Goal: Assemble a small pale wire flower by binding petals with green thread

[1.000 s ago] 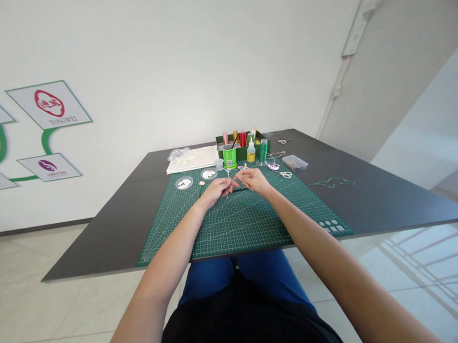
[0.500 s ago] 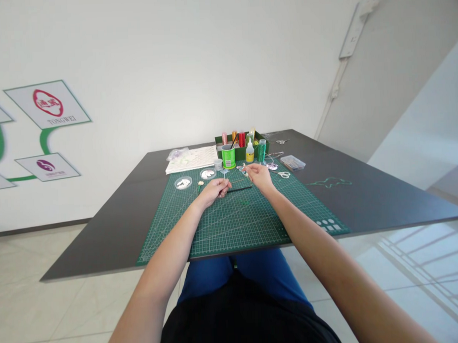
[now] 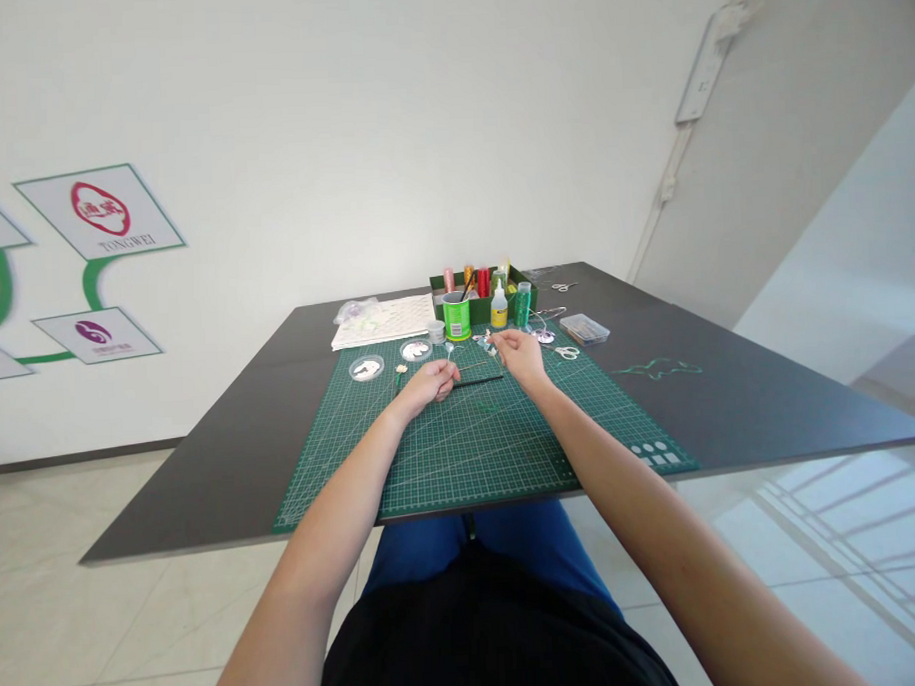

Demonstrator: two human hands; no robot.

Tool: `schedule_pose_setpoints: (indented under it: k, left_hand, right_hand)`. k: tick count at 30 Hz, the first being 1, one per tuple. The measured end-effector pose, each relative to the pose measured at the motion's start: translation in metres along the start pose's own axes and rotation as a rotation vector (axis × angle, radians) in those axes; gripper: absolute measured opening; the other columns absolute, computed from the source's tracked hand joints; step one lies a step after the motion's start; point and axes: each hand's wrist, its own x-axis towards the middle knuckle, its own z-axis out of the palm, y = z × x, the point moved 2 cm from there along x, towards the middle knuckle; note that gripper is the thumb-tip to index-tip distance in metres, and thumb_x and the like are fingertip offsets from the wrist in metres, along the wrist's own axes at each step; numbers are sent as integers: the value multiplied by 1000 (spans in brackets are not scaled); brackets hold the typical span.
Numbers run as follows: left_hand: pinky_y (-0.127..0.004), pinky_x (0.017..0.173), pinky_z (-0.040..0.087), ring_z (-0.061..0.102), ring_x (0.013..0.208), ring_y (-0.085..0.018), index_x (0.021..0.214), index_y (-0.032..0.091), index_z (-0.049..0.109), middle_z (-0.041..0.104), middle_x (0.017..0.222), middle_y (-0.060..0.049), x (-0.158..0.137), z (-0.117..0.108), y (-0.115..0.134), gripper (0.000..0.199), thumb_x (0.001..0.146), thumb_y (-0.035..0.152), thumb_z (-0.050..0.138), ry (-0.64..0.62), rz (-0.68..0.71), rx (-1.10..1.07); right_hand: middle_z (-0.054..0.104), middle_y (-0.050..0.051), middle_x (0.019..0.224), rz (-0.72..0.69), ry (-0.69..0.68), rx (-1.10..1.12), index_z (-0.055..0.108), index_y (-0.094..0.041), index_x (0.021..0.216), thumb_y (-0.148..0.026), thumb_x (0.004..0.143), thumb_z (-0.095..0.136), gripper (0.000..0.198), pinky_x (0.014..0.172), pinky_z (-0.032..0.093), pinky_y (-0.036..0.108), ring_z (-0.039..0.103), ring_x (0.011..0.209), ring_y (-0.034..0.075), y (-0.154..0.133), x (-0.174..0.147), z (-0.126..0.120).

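Above the green cutting mat point(image 3: 462, 463), my left hand point(image 3: 431, 382) is closed with its fingers pinched on a thin brownish strand point(image 3: 473, 364) that points toward the right hand. A slim black rod point(image 3: 480, 382) sticks out to the right from under the left hand; whether it is held or lies on the mat I cannot tell. My right hand point(image 3: 522, 358) is closed in a pinch, a small pale bit at its fingertips too small to name. A small cream flower on a green stem point(image 3: 400, 371) lies left of the left hand.
Two shallow dishes with white pieces point(image 3: 366, 368) lie at the mat's left. Behind stand a green can point(image 3: 457, 318), a glue bottle point(image 3: 499, 308) and a box of thread spools point(image 3: 440, 282). Scissors point(image 3: 567, 353), a clear case point(image 3: 584, 329) and green thread point(image 3: 660, 367) lie right.
Both hands keep nearly the same place and grip. The left hand has shifted very slightly, and the view has tilted a little.
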Motion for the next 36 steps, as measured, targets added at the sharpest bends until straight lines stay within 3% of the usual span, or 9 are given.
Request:
schedule_pose_setpoints:
  k: [6,9,13,16,18,20,24,28,36]
  left_hand:
    - [-19,41,18,24,36,-5,78,18,50,33,43,11,0,-2,1,41,91,56,59,4,53,62]
    - [-19,41,19,26,36,-6,78,18,50,33,43,11,0,-4,-2,44,89,59,59,21,65,119]
    - [-20,41,20,26,36,-6,78,18,49,34,44,11,2,-9,-7,45,87,61,57,35,66,144]
    - [-21,41,19,24,36,-6,79,19,49,33,43,11,3,-12,-9,48,85,65,57,39,94,145]
    - [-21,41,19,24,36,-6,79,19,49,32,43,12,3,-13,-10,49,85,67,57,23,101,131]
    - [-21,42,19,24,36,-7,79,19,49,32,43,12,3,-13,-9,50,84,68,57,20,106,132]
    - [-21,43,19,24,37,-7,80,19,50,32,44,11,2,-13,-9,52,84,70,55,17,107,169]
    - [-23,44,18,26,39,-7,79,18,50,36,44,10,2,-13,-10,57,83,75,52,4,118,261]
    - [-23,48,25,32,44,-9,78,17,55,42,49,7,-7,-6,1,54,88,69,46,32,97,408]
  right_hand:
    - [66,1,56,42,-55,-110,72,-12,87,-38,85,61,28,39,35,22,43,35,8,2,-1,0]
    - [77,5,85,7,-133,-136,71,-15,108,-28,85,61,28,42,44,23,49,34,7,1,-4,4]
    - [72,12,122,3,-149,-137,68,-17,115,-17,81,59,35,48,51,25,56,37,6,1,-4,8]
    - [79,7,91,11,-164,-179,73,-15,102,-17,80,58,27,56,53,25,62,42,10,1,-3,9]
    - [68,1,55,13,-223,-209,76,-14,94,-20,81,57,23,56,52,25,64,45,15,0,-4,11]
    - [59,-3,43,-9,-293,-195,76,-14,94,-23,82,57,25,54,50,24,64,45,16,-2,-6,14]
    - [64,-2,50,4,-561,-71,72,-12,115,-31,84,61,38,44,43,21,61,42,14,-6,-17,27]
    - [76,10,93,93,-724,61,62,-13,129,-43,82,69,56,37,43,21,66,49,14,-5,-26,39]
    - [55,-4,47,-8,-589,-154,76,-13,91,-35,80,72,26,41,34,20,43,38,8,-2,-20,33]
